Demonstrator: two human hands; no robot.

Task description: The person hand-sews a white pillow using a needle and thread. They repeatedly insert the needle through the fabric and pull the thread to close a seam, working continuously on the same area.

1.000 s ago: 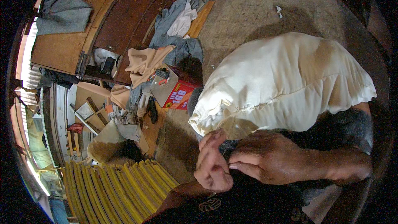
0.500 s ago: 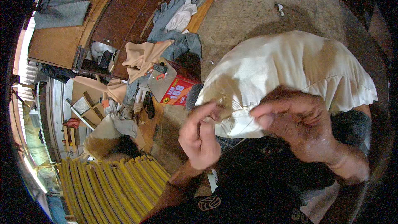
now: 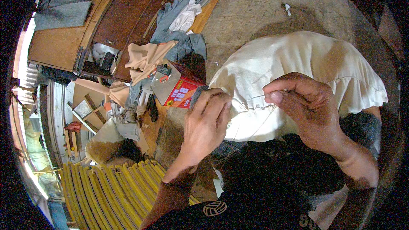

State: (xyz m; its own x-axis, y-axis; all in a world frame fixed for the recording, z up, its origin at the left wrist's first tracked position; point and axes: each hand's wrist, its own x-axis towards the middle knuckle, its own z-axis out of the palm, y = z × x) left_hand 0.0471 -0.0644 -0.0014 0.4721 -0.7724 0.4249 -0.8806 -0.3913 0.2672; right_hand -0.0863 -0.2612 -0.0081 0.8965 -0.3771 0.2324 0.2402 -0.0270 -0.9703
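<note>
Across my lap lies a cream cloth cover (image 3: 294, 59), rounded and full, with a gathered seam and a ruffled right edge. My right hand (image 3: 304, 110) pinches a thin needle (image 3: 258, 97) between thumb and index finger; its point is toward the left, over the gathered seam. At the left end of that seam, my left hand (image 3: 206, 117) has its fingers curled down onto the cloth's edge, their tips partly hidden. Fine thread (image 3: 243, 148) trails below the cloth, across my dark clothing.
A red and silver tin (image 3: 179, 88) stands left of my lap, beside peach cloth (image 3: 147, 57) and blue-grey cloth (image 3: 191, 47). Yellow ribbed slats (image 3: 110, 191) lie at lower left. Wooden furniture (image 3: 123, 21) stands at upper left, and a brown floor (image 3: 272, 2) spreads beyond the cover.
My left hand has turned over and closed down at the cloth's edge, from a raised pinch. My right hand has shifted slightly up, and the needle now shows clearly.
</note>
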